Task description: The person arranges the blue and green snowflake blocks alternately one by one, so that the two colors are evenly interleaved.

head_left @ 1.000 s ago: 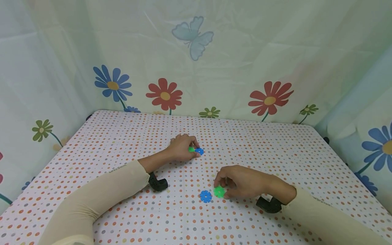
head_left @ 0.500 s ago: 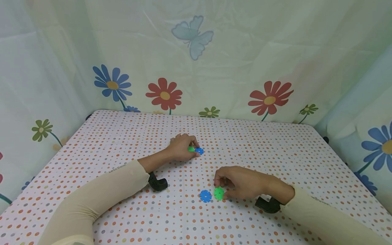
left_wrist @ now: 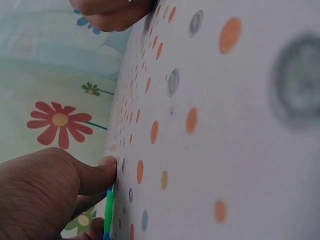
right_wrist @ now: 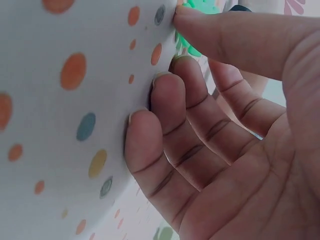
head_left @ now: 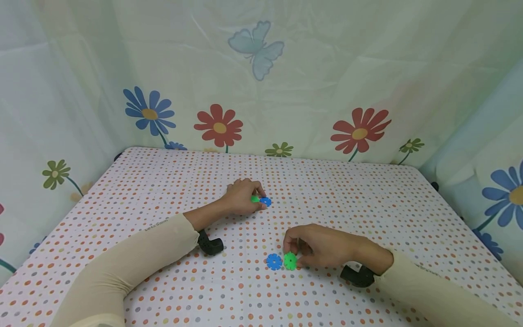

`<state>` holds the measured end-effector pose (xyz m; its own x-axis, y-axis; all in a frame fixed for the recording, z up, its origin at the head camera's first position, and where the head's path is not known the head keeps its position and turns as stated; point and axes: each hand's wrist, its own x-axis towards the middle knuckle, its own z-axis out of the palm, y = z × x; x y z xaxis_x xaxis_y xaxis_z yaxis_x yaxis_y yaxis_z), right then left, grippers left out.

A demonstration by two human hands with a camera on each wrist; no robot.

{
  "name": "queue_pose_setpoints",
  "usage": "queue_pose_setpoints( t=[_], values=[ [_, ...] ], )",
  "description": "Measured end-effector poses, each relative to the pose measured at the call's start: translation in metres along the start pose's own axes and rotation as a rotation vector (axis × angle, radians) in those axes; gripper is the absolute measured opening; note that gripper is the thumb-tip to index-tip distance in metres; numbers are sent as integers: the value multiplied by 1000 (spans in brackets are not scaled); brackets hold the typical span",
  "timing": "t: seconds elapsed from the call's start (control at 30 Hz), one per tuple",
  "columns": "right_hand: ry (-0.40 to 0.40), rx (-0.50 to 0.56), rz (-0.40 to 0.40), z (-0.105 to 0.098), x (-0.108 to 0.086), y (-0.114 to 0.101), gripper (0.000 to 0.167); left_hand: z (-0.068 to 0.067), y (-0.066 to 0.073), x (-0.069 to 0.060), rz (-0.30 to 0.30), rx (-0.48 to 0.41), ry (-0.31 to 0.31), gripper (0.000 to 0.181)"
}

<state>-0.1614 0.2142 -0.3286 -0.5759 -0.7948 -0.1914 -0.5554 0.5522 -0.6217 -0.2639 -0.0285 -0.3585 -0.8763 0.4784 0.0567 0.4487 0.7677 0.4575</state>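
Note:
In the head view my left hand (head_left: 244,197) rests at mid-table, thumb and index finger pinching a blue snowflake disc (head_left: 266,201). A green disc (head_left: 255,199) sits beside it, partly under the hand. The left wrist view shows the green disc (left_wrist: 109,212) edge-on, lying against the tabletop with blue at its ends. Nearer the front, my right hand (head_left: 323,245) pinches another green snowflake disc (head_left: 290,261) between thumb and index finger, slightly tilted. Just left of it a second blue disc (head_left: 274,262) lies flat, very close to the green one. In the right wrist view, the thumb partly covers the green disc (right_wrist: 192,45).
The discs lie on a table with a dotted cloth (head_left: 196,290). Behind it hangs a curtain (head_left: 306,91) printed with flowers and a butterfly. Black wrist mounts sit under the left wrist (head_left: 211,245) and the right wrist (head_left: 357,275).
The right hand has shifted slightly left and toward the front, bringing its green disc closer to the flat blue one. The left hand has stayed in place.

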Motion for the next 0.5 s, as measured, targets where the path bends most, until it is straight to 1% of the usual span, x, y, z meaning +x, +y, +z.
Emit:
queue_pose_setpoints(
  t=[0.33, 0.4, 0.5],
  values=[
    [14, -39, -44, 3, 2, 0, 20, -1, 1, -1, -5, 0, 2, 25],
    [25, -43, -37, 4, 3, 0, 22, -1, 1, 0, -6, 1, 0, 25],
    [52, -44, -29, 7, 2, -2, 28, -1, 1, 0, -8, 4, -2, 26]
  ],
)
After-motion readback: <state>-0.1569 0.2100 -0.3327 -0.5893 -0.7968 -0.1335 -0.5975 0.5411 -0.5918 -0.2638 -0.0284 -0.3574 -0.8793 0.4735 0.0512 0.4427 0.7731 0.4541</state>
